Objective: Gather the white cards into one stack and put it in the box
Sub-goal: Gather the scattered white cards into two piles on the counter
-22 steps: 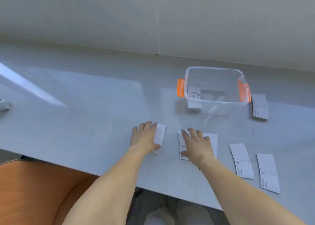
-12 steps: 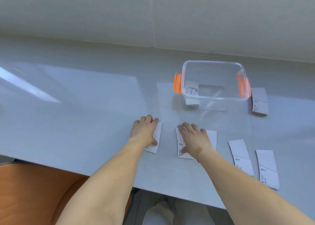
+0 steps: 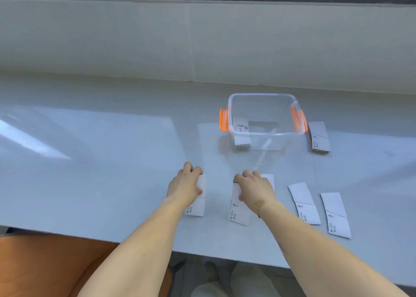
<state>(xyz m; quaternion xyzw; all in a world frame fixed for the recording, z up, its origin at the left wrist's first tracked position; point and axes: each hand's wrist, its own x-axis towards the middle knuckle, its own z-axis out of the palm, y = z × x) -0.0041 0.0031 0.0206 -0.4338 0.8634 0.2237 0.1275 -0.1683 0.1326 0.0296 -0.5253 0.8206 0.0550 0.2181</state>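
You are at the gathering step. Your left hand (image 3: 185,185) has its fingers curled onto a white card (image 3: 198,203), thumb on its edge, seemingly starting to lift it. Your right hand (image 3: 254,188) presses curled fingers on a second card (image 3: 238,211); I cannot tell whether it is truly gripped. Two more cards (image 3: 304,203) lie at 3 o'clock of your right hand, another card (image 3: 319,136) beside the clear box (image 3: 263,136) at 12 o'clock. The box sits on the bench (image 3: 112,161). Next, likely bring both cards together, then collect the rest.
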